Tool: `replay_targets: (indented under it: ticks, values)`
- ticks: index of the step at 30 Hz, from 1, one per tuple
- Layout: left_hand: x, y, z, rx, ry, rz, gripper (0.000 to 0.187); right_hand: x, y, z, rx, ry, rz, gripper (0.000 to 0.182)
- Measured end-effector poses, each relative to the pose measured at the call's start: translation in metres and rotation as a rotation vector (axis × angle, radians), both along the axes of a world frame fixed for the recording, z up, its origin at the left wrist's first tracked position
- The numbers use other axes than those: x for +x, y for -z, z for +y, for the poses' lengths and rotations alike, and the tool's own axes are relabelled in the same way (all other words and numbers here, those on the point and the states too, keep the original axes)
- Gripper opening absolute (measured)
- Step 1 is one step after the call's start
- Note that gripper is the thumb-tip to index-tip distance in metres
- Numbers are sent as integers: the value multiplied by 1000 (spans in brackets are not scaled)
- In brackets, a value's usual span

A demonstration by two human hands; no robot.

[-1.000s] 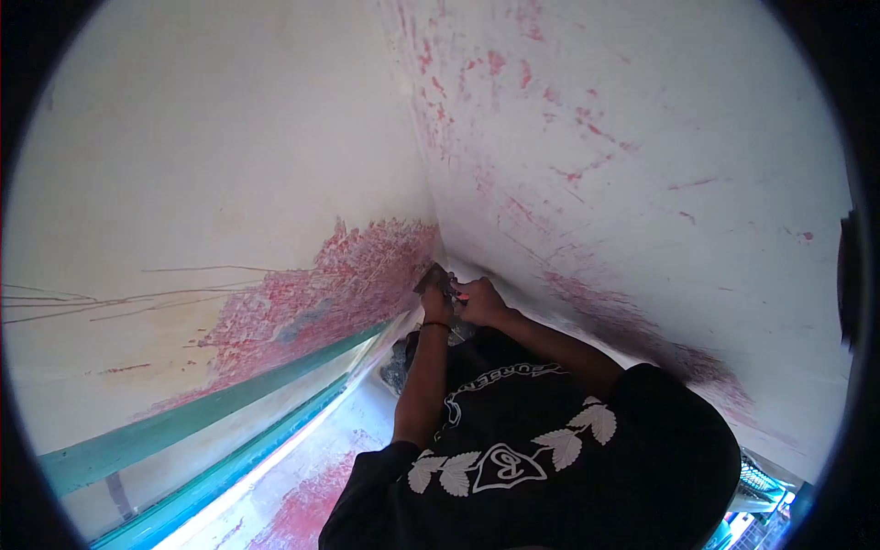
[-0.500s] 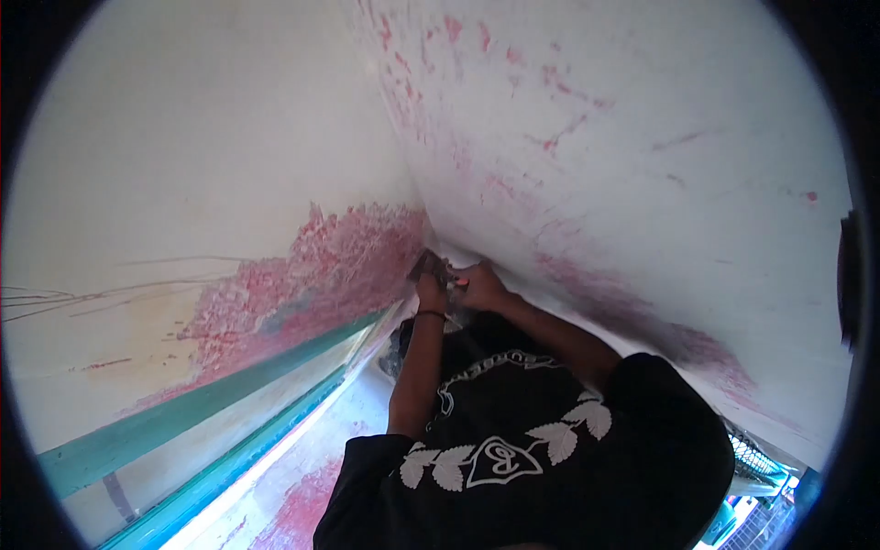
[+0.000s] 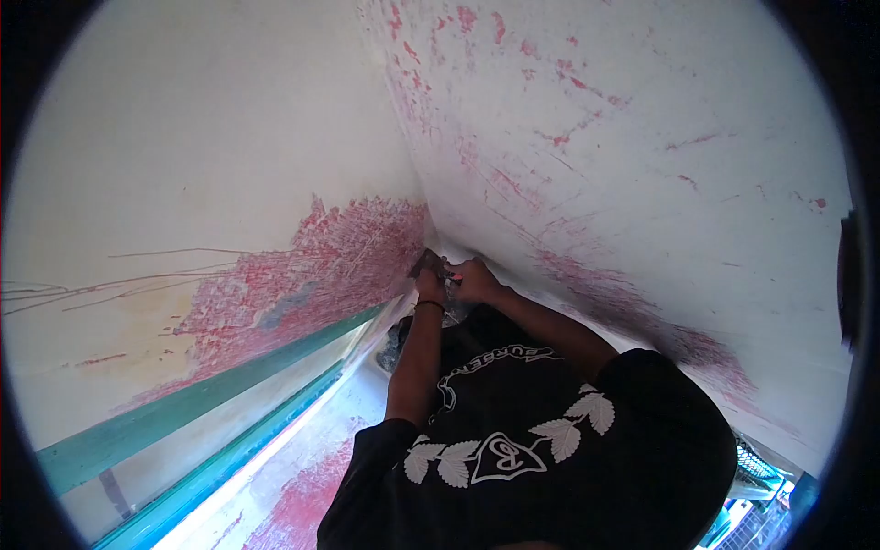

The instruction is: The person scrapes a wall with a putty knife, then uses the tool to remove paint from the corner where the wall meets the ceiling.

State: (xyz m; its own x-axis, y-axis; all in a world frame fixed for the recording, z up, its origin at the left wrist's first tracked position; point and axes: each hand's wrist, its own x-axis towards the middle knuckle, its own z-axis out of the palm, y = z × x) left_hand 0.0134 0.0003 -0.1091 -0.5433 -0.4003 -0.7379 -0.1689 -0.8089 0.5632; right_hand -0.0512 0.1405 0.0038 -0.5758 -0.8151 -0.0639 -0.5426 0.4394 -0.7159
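My left hand (image 3: 430, 283), with a dark band at its wrist, is closed on a small dark flat piece (image 3: 423, 261) at the corner where two walls meet. Just to its right, my right hand (image 3: 476, 280) has its fingers bent around something small with a reddish-orange part (image 3: 455, 277); its shape is mostly hidden. The two hands are close together, near the lower end of the corner line. Rough red patches (image 3: 348, 247) cover the left wall beside them.
The pale right wall (image 3: 642, 174) slopes over my arms and carries red streaks. A green band (image 3: 211, 383) runs diagonally along the lower left. My black printed shirt (image 3: 568, 486) fills the bottom. Green mesh (image 3: 753, 461) shows at the lower right.
The view has shifted slightly, and the marks on the right wall sit a little further right. My right hand has moved slightly left, while both hands remain at the corner.
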Motion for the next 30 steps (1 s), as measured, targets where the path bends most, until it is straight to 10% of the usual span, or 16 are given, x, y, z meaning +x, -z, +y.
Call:
replay_targets:
  ticks: [2, 4, 9, 18, 22, 30]
  values:
    - [0, 42, 1, -945, 251, 91, 31, -8, -17, 0, -81, 49, -65, 53]
    - [16, 44, -3, -1232, 351, 118, 30, -1, -26, 6, -170, 114, -168, 53]
    - [-4, -2, 4, 29, -109, 56, 29, 3, -2, 6, -88, 47, -38, 53]
    - [-1, -13, 6, 48, -64, 30, 29, 5, 4, 8, -119, 4, 27, 48]
    - [13, 30, 0, -657, 210, 157, 30, 0, -4, 9, -242, 73, -61, 51]
    - [14, 3, 4, -669, 228, 60, 32, 15, -7, 12, -136, 87, -40, 54]
